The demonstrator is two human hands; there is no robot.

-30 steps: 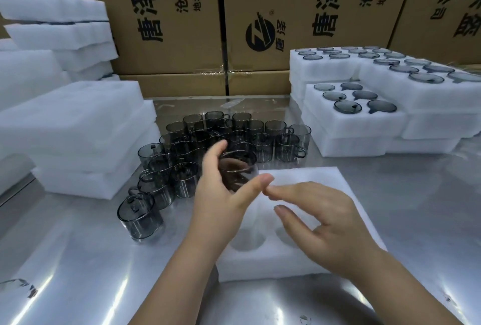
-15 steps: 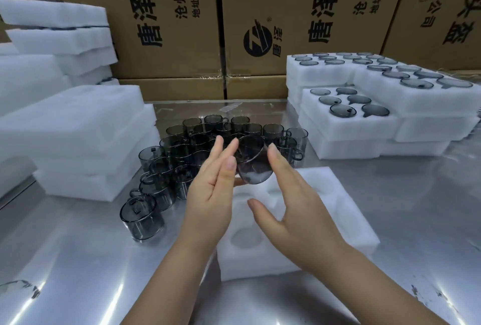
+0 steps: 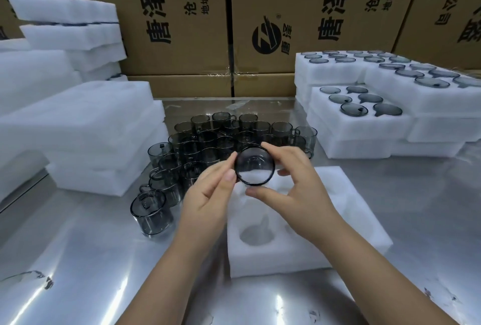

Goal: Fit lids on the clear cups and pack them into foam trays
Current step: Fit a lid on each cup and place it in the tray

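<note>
The left hand (image 3: 208,194) and right hand (image 3: 299,189) each pinch 1 cup (image 3: 254,166) by its rim, tipping it sideways, probably to check it. It hangs just above the foam tray (image 3: 346,225), over an empty pocket (image 3: 256,236).

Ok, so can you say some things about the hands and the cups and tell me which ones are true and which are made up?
1. The left hand and the right hand hold one cup between them, above the foam tray. True.
2. That foam tray is full of cups. False: the holes that show in it are empty.
3. The group of cups standing on the table is bright red. False: they are smoky grey and see-through.
4. Big cardboard boxes stand behind the table. True.
</note>
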